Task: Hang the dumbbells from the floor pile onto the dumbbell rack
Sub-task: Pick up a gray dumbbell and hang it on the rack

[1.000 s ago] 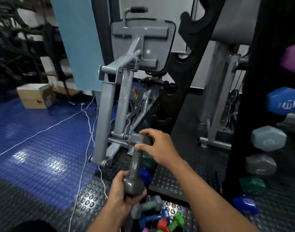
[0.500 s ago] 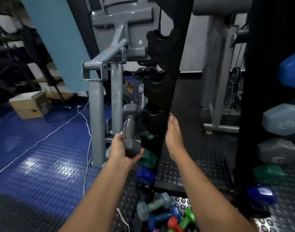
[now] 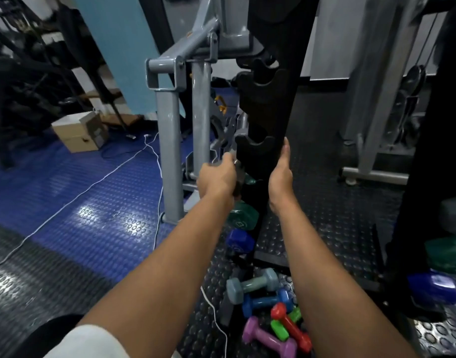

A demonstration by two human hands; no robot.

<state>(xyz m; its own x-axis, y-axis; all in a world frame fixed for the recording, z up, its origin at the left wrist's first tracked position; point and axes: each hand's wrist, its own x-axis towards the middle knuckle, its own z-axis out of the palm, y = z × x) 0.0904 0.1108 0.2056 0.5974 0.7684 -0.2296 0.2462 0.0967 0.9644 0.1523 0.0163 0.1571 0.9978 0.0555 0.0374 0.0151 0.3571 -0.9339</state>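
My left hand (image 3: pixel 216 178) grips a dark grey dumbbell (image 3: pixel 237 187), mostly hidden behind the fingers, and holds it against the left edge of the black notched dumbbell rack (image 3: pixel 267 109). My right hand (image 3: pixel 282 171) lies flat against the rack's right side, fingers straight and holding nothing. Below the grey one, a green dumbbell (image 3: pixel 243 219) and a blue dumbbell (image 3: pixel 239 240) hang on the rack. The floor pile (image 3: pixel 269 313) at the rack's foot holds grey-green, blue, red, green and purple dumbbells.
A grey machine frame (image 3: pixel 170 140) stands just left of the rack. A white cable (image 3: pixel 92 187) runs over the blue floor mat. A cardboard box (image 3: pixel 79 130) sits far left. More dumbbells (image 3: pixel 446 257) hang on the rack's right-hand post.
My left hand carried the grey dumbbell up and rightwards to the rack's edge. My right hand let go of the dumbbell's top and moved onto the rack's right side.
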